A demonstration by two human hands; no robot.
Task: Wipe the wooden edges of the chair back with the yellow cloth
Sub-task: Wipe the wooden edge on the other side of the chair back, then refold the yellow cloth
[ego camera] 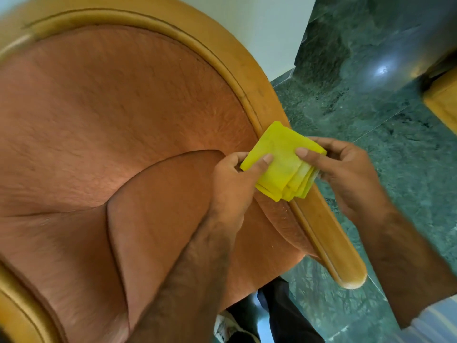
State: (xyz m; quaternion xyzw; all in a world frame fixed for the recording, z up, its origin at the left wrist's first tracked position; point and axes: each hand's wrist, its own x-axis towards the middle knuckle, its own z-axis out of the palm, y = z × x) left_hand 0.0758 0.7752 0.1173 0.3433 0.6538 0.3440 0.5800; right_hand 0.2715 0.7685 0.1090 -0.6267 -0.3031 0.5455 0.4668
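Observation:
A folded yellow cloth (282, 162) is held just over the right side of the chair's curved wooden edge (247, 70). My left hand (235, 179) pinches the cloth's left end with thumb on top. Its right end is gripped by my right hand (346, 172), thumb pressing on the upper face. The wooden rail (329, 238) runs down to a rounded tip at lower right. Orange-brown upholstery (111, 120) fills the chair back inside the wooden frame. Whether the cloth touches the wood is hidden beneath it.
Dark green marble floor (371, 107) lies to the right of the chair. A white wall (272, 26) stands behind it. Another wooden piece (442, 105) juts in at the right edge. My dark trousers and a shoe (247, 325) show below the chair.

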